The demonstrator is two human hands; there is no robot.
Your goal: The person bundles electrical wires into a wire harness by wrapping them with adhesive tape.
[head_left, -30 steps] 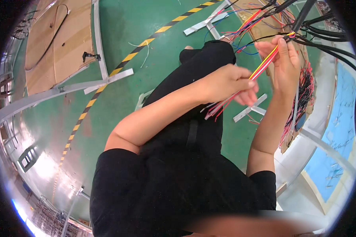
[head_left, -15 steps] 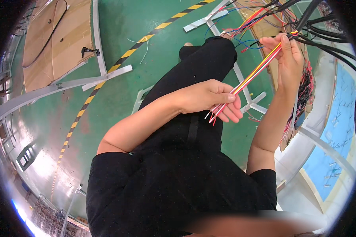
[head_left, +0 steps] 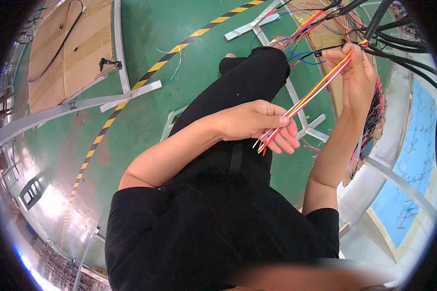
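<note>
Item: bundle of thin red, yellow and orange insulated wires. It ran as a flat, taut band on a diagonal from lower left to upper right, above the person's black-trousered leg, and was held at both ends.

Left hand: closed lightly on the lower end of the bundle, thumb on top and fingers curled beneath. The loose wire tips fanned out just past the fingers.

Right hand: raised and upright, thumb and fingers pinched on the upper end of the bundle. It stood well apart from the left hand, with the wires stretched between the two.

Adjacent: a dense mass of further coloured wires, red, blue and black, spread over a brown board behind the right hand. Thick black cables crossed at the upper right. More red and dark wiring hung beside the right forearm.

Floor: green painted surface with a yellow-and-black striped line running diagonally across it. Pale grey metal strips lay on it. A flat sheet of brown cardboard lay at the upper left, with a thin black cable looped over it.

Far right: a light blue panel, detail too small to tell.
</note>
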